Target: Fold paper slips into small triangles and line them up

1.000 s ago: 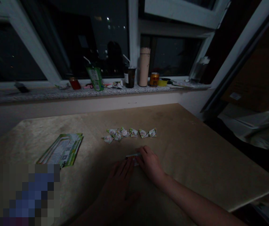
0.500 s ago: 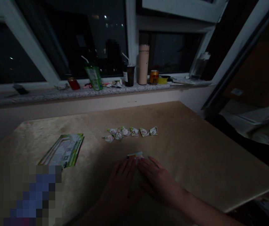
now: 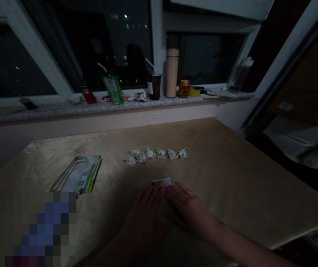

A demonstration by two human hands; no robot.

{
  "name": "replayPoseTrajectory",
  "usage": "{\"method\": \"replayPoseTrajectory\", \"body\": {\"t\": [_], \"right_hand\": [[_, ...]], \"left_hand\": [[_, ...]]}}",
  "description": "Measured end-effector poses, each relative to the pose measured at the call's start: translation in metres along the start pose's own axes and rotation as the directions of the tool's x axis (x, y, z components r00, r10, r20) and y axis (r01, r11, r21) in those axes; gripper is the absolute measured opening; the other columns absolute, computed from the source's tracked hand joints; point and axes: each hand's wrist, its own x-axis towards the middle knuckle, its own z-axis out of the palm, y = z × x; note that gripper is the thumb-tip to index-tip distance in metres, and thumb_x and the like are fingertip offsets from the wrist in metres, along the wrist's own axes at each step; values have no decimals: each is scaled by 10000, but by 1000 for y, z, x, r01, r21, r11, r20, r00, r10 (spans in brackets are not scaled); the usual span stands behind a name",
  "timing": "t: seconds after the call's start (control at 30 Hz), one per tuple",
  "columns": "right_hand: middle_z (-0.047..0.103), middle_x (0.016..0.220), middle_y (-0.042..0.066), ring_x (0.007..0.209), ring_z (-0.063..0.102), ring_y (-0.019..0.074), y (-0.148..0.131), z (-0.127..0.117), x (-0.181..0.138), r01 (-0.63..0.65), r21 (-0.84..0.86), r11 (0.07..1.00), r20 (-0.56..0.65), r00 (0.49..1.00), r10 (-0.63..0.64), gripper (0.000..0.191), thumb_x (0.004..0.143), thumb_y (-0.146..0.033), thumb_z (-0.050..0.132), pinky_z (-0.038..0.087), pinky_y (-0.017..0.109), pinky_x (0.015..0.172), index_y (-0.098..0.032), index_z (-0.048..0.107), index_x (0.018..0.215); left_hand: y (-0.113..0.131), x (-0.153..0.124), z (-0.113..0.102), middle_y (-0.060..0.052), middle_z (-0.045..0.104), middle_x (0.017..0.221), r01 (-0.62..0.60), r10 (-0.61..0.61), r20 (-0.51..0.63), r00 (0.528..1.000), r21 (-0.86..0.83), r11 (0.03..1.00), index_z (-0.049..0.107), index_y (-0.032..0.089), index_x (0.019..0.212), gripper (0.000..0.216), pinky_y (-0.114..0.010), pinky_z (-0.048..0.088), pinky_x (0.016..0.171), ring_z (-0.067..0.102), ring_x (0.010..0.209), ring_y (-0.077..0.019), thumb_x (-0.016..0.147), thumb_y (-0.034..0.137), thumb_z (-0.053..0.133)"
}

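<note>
A small piece of printed paper (image 3: 162,181) lies on the table in front of me, its far edge showing beyond my fingertips. My left hand (image 3: 147,207) rests on its left part with fingers stretched flat. From the other side, my right hand (image 3: 184,203) lays its extended fingers over the right part. The fingertips of both hands nearly meet on the paper, which hides its near portion. Beyond them stands a row of several small folded paper pieces (image 3: 161,154), white and green. To the left lies a stack of green and white printed sheets (image 3: 82,174).
Behind the brown table (image 3: 217,178) runs a speckled windowsill (image 3: 136,105). On it stand a green cup with a straw (image 3: 113,89), a dark cup (image 3: 154,87), a pink flask (image 3: 172,74), an orange can (image 3: 184,89) and a red jar (image 3: 89,97). Pixelation covers the lower left.
The whole view has shifted slightly, so things appear a little farther right and higher. Both hands stay flat on the paper in nearly the same pose.
</note>
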Motion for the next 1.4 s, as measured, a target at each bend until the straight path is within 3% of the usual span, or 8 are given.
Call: {"method": "replayPoseTrajectory", "body": {"t": [0.2,0.37,0.47,0.6,0.83,1.13,1.4], "right_hand": [[504,1375,89,1279,453,195,-1,-3,2,-11,11,1000,-3,1000,11,530,883,-299,523,264,400,1146,-174,419,1387],[543,1332,115,1254,478,211,-5,2,5,-39,-44,998,-11,999,38,487,881,-313,532,257,386,1153,-116,497,1325],[543,1332,118,1260,470,218,-6,4,5,-54,-64,997,-10,999,53,488,875,-316,543,266,383,1149,-112,505,1316],[557,1320,102,1245,485,216,-7,2,4,-49,-46,998,2,999,49,477,876,-339,542,262,390,1150,-130,518,1303],[528,1348,115,1271,456,230,-8,2,4,-54,-46,997,-2,999,54,530,883,-399,531,268,397,1146,-117,490,1329],[534,1342,109,1270,454,233,-9,2,5,-62,-67,996,18,998,64,509,890,-382,512,268,394,1144,-109,498,1320],[518,1361,102,1279,445,225,-8,0,5,-65,-66,996,37,997,68,528,879,-384,526,253,406,1147,-117,483,1332]], "left_hand": [[1,0,-1,-113,245,1525,7,-6,15,1000,-25,1000,224,133,1477,831,-466,167,1114,239,1375,-295,837,577,514],[-4,1,-3,-119,267,1515,-27,27,21,999,3,1000,223,135,1478,786,-530,115,1110,248,1371,-305,884,618,404],[-9,-3,-3,-97,266,1519,-72,72,20,997,41,997,206,157,1483,715,-500,119,1118,239,1379,-274,920,561,380],[-14,-14,0,-138,256,1516,-41,47,-41,998,141,989,257,109,1466,699,-475,161,1106,234,1379,-294,928,539,382],[-10,-20,0,-134,295,1503,-2,43,-171,984,231,973,343,174,1442,705,-496,165,1085,309,1331,-339,892,609,413],[-13,-19,1,-118,328,1490,-15,32,-95,995,183,983,345,188,1441,679,-526,144,1091,316,1327,-337,909,608,372],[-15,-18,-1,-101,274,1516,-20,28,-62,998,130,991,307,188,1454,615,-509,193,1083,267,1363,-312,936,505,403]]}}
